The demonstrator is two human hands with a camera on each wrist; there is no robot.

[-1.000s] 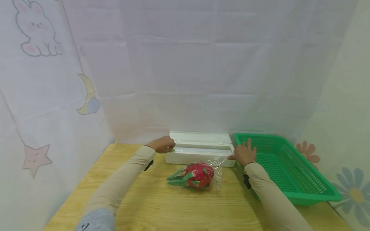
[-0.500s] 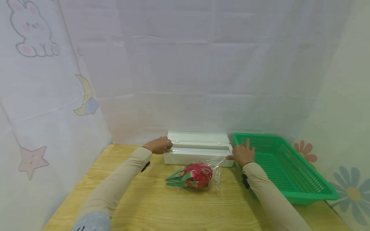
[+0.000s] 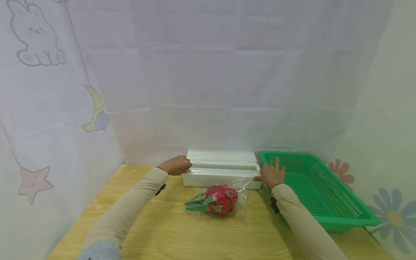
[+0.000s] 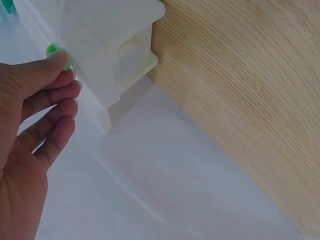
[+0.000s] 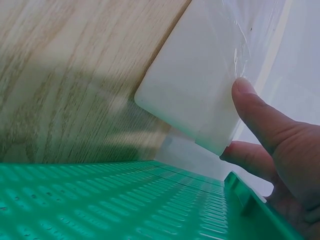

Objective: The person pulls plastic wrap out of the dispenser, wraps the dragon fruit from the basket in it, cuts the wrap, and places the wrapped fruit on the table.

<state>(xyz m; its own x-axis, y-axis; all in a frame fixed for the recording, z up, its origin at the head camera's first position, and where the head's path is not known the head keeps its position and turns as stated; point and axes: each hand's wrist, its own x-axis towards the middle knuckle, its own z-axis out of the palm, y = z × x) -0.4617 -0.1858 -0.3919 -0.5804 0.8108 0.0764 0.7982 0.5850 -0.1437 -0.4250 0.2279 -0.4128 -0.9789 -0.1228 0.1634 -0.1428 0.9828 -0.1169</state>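
Note:
A white cling film dispenser (image 3: pixel 224 180) lies with its lid (image 3: pixel 221 156) raised and a roll of film inside. At its left end my left hand (image 3: pixel 177 165) pinches a small green slide cutter (image 4: pixel 53 49) between thumb and fingers. My right hand (image 3: pixel 272 174) is at the other end, fingers spread. Its thumb (image 5: pixel 245 87) presses on the front edge, where the film gathers into creases, and a finger touches the end corner. In front lies a red dragon fruit (image 3: pixel 222 199) with green scales, under clear film that runs back to the dispenser.
A green plastic basket (image 3: pixel 342 220) stands close by the dispenser's right end, partly beneath my right hand and forearm. The wooden table (image 3: pixel 195 238) meets printed sheets at the back and sides.
The whole scene shifts slightly left and down as the head view moves. Both hands stay at the dispenser's two ends, and the dragon fruit stays in place.

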